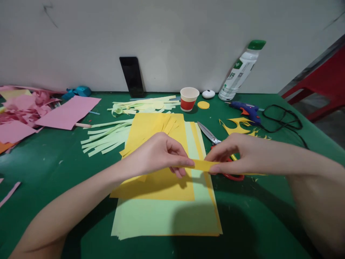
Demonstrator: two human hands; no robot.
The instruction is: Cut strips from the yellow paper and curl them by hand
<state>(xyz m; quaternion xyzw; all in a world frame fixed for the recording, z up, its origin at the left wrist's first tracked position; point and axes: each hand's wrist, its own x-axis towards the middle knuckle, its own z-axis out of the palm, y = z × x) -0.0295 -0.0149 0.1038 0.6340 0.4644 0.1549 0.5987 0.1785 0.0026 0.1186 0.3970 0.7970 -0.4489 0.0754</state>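
Note:
A narrow yellow paper strip stretches between my two hands, above the stacked sheets. My left hand pinches its left part between thumb and fingers. Its right part is pinched by my right hand, and a bit of yellow shows past that hand's wrist side. Beneath lie a yellow sheet and a pile of pale green paper. Several cut yellow strips rest on the yellow sheet. Scissors with red handles lie partly hidden behind my right hand.
Fringed pale green paper lies left of the sheets. Pink paper is heaped far left. Along the wall stand a phone, a paper cup and a bottle. A glue gun with a black cord and yellow scraps lie right.

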